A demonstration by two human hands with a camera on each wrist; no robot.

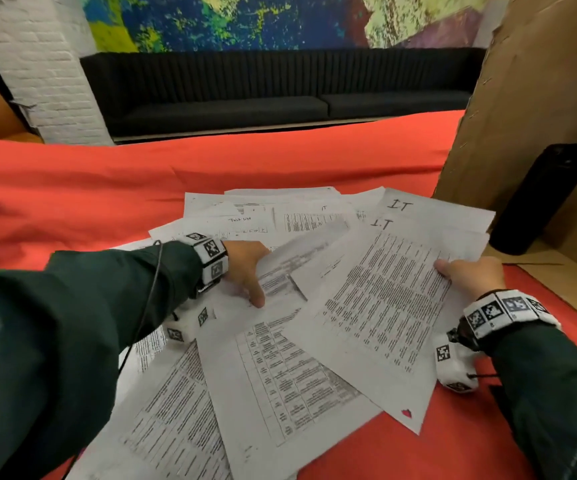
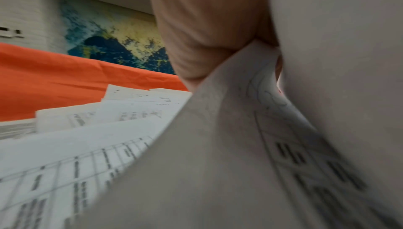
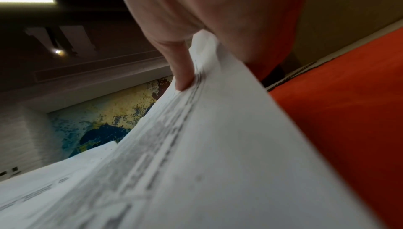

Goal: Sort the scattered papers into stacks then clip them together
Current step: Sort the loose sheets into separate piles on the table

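Observation:
Several printed white papers lie scattered and overlapping on the red cloth. My left hand pinches a curled sheet near the pile's middle, thumb on top; the left wrist view shows that sheet bent between thumb and fingers. My right hand grips the right edge of a text sheet marked "I.T", thumb on top and fingers hidden under it. In the right wrist view a finger presses the lifted sheet. No clip is visible.
A tall cardboard panel stands at the right with a black bottle beside it. A black sofa and a white brick pillar are behind the table. Bare red cloth shows left and front right.

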